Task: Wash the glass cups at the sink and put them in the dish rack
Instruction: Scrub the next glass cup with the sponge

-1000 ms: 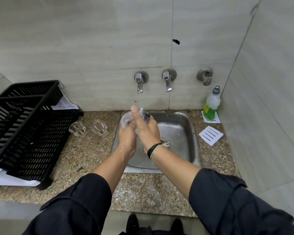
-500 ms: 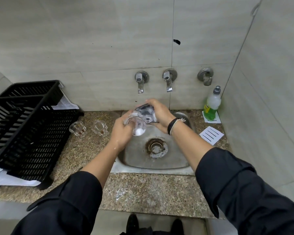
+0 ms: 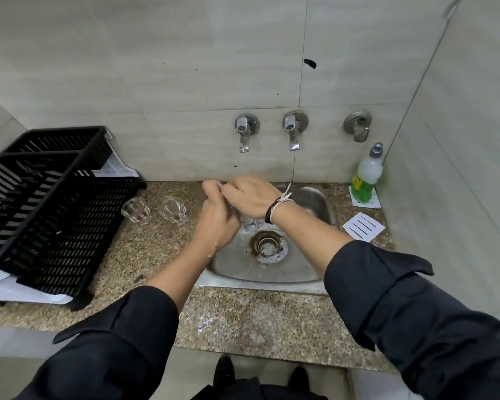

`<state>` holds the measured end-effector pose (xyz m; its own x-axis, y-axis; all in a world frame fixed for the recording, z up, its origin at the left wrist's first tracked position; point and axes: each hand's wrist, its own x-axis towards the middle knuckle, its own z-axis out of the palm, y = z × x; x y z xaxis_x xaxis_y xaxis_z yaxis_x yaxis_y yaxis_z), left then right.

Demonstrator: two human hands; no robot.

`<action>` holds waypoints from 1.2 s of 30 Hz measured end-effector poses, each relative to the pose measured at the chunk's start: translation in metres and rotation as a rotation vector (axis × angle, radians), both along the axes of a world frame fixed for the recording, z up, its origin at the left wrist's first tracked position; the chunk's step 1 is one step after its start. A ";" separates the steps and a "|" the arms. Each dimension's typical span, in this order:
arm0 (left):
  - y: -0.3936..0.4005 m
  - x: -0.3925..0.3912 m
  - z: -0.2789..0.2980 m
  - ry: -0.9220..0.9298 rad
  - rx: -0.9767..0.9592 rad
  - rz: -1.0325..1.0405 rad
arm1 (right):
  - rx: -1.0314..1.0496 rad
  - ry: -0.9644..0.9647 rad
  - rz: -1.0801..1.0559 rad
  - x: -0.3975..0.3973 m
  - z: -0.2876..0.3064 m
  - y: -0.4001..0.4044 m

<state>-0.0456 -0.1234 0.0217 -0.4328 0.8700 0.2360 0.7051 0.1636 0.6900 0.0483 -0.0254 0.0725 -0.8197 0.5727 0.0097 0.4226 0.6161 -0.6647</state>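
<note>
Both hands meet over the back left of the steel sink (image 3: 300, 269). My left hand (image 3: 217, 223) grips a glass cup from below. My right hand (image 3: 248, 194) lies curled over the cup's top, so the cup is almost fully hidden. Only a wet, glassy bit (image 3: 250, 224) shows under my right wrist. Two more small glass cups (image 3: 135, 209) (image 3: 173, 210) stand on the granite counter between the sink and the black dish rack (image 3: 41, 215). Nothing sits in the rack that I can see.
Two taps (image 3: 244, 134) (image 3: 293, 131) and a third wall fitting (image 3: 358, 128) jut from the tiles above the sink. A green soap bottle (image 3: 367, 177) stands at the back right, with a white card (image 3: 363, 226) in front of it. The drain (image 3: 267, 245) is foamy.
My hands have shifted back and left over the sink. The right hand has turned over the cup, which showed plainly half a second ago and is now covered.
</note>
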 end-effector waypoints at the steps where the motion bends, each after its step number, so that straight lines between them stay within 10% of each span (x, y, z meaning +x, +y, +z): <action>1: 0.001 0.000 0.002 0.002 0.004 0.004 | -0.013 0.009 -0.014 -0.003 -0.001 0.002; 10: -0.003 -0.002 -0.004 -0.257 0.068 0.259 | -0.447 0.237 -0.253 0.016 -0.036 -0.012; 17: -0.005 -0.015 0.010 -0.005 -0.161 0.013 | -0.345 0.168 -0.089 0.029 -0.045 -0.012; 24: 0.003 0.012 -0.003 -0.467 0.043 0.254 | -0.668 0.597 -0.428 0.014 -0.064 -0.017; 36: 0.006 -0.010 0.017 0.057 -0.141 -0.080 | 0.171 0.030 0.083 0.011 -0.039 -0.001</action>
